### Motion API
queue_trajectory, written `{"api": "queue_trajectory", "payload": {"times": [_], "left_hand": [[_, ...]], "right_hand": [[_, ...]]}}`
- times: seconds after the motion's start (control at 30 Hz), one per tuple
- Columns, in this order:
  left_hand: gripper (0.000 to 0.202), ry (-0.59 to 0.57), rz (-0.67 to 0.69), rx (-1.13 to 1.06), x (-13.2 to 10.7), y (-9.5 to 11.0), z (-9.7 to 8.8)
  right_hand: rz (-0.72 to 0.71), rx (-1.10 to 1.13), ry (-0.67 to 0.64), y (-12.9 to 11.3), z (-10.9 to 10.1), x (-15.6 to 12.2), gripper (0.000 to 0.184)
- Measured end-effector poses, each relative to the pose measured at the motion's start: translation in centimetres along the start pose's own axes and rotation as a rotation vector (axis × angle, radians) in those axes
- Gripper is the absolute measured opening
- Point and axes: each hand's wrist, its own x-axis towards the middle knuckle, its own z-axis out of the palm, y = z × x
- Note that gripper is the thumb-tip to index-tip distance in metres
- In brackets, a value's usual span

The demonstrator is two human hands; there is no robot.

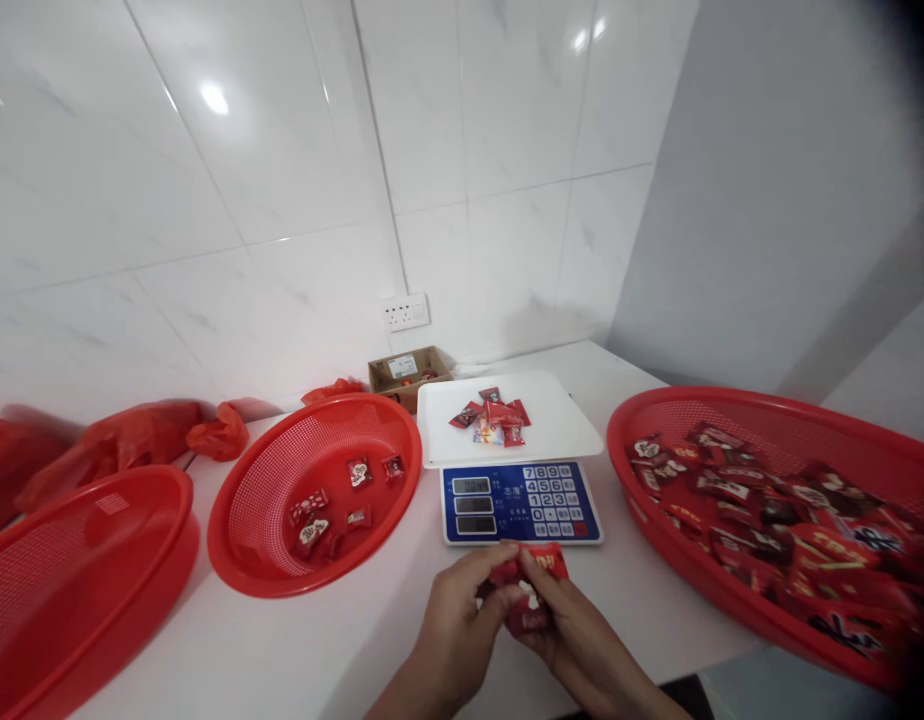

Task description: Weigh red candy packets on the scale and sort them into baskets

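Several red-wrapped candies (533,597) are gathered between my two hands, just in front of a weighing scale. My left hand (462,610) is closed, thumb and fingers gripping candies from the left. From the right, my right hand (571,630) closes around the same bunch with its thumb on top. The blue keypad panel of the scale (518,505) lies right beyond my fingers; its display digits are too small to read. On its white weighing tray (559,435) rests a small heap of wrapped candies (498,415), mostly red.
A large red basket (657,400) full of wrapped snacks stands at right. Left of the scale, another red basket (241,480) holds several candies. A third red basket (162,530) is at far left. Red plastic bags (132,440) and a cardboard box (394,372) sit along the wall.
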Motion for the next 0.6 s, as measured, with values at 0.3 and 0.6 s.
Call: {"api": "queue_trajectory", "payload": {"times": [0.3,0.6], "left_hand": [[0.022,0.241,0.244,0.268,8.7,3.9,-0.6],[0.028,0.310,0.346,0.481,18.0,4.2,-0.5]], "right_hand": [[-0.095,-0.013,0.187,-2.8,-1.3,-0.3,0.056],[-0.126,-0.186,0.165,-2.1,-2.8,-1.5,0.051]]}}
